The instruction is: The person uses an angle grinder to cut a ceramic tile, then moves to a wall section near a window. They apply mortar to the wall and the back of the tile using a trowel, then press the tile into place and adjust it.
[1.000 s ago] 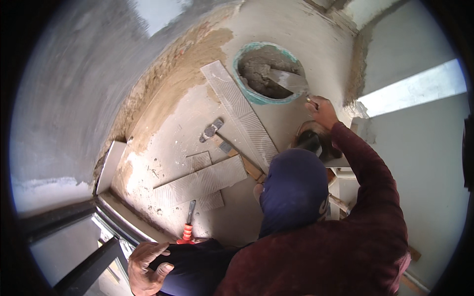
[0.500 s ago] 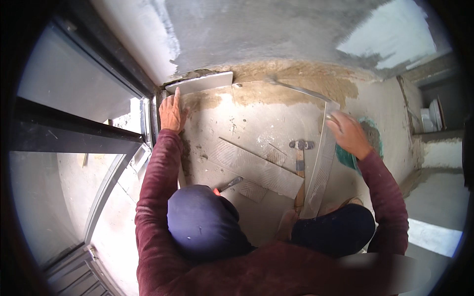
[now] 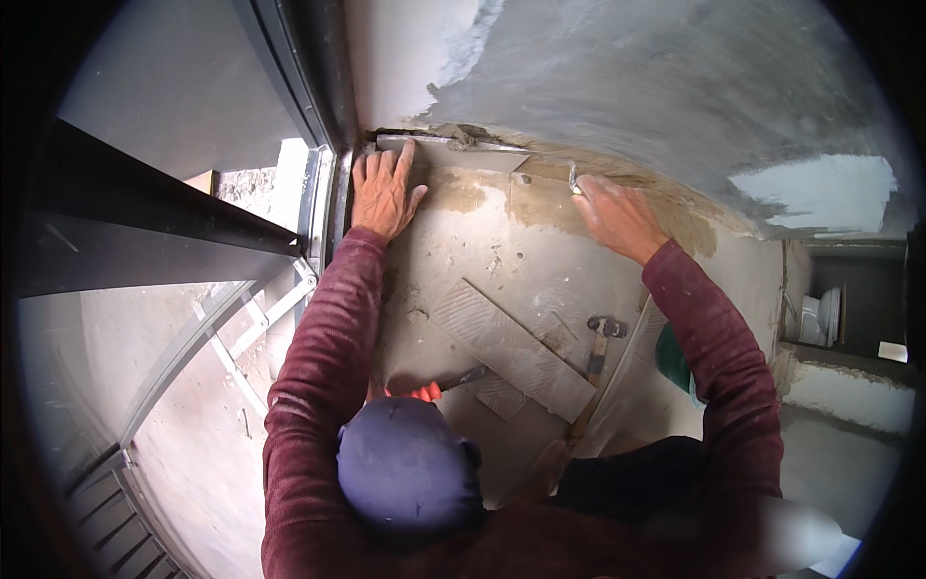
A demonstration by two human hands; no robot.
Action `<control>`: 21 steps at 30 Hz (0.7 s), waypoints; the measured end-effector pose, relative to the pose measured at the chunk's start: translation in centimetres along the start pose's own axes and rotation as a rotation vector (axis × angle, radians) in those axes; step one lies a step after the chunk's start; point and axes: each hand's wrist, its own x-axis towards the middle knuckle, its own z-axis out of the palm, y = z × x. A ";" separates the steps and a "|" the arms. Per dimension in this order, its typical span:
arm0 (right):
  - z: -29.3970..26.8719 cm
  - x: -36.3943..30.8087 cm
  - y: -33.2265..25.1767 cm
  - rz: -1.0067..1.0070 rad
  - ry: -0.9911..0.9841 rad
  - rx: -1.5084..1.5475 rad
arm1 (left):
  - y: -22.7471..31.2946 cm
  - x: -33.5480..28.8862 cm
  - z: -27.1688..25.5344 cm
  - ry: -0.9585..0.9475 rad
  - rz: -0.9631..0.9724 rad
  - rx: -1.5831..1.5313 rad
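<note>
My left hand (image 3: 384, 193) lies flat with fingers spread on the mortar floor, its fingertips touching a narrow grey tile strip (image 3: 453, 152) set along the foot of the wall. My right hand (image 3: 617, 217) is closed around a small metal tool (image 3: 574, 180), whose tip sits at the wall's base just right of the strip. Both sleeves are dark red. My blue cap (image 3: 407, 463) shows at the bottom.
A grooved tile (image 3: 511, 352) lies back-up on the floor, with a hammer (image 3: 603, 333) and an orange-handled tool (image 3: 424, 391) close by. A long tile (image 3: 627, 386) leans beside a green bucket (image 3: 675, 362). A dark window frame (image 3: 323, 145) runs along the left.
My right hand let go of the long tile and moved up to the wall base, now gripping a small tool. My left hand stayed by the tile strip. The view shifted.
</note>
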 end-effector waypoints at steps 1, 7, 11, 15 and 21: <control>-0.1 0.3 -0.3 0.012 -0.019 0.001 | -0.1 -0.1 0.1 -0.016 -0.008 0.014; -0.3 2.4 -0.2 0.056 -0.102 0.031 | -0.4 -0.4 0.2 -0.036 -0.044 -0.016; 0.2 3.6 1.1 0.025 -0.081 0.007 | -0.5 -0.3 0.6 -0.021 -0.032 -0.013; -0.5 4.0 0.6 0.074 -0.117 0.015 | -0.6 -0.2 0.7 -0.030 -0.047 0.006; 0.1 3.1 0.7 0.087 -0.032 -0.102 | -0.5 -0.3 0.9 -0.036 -0.046 0.047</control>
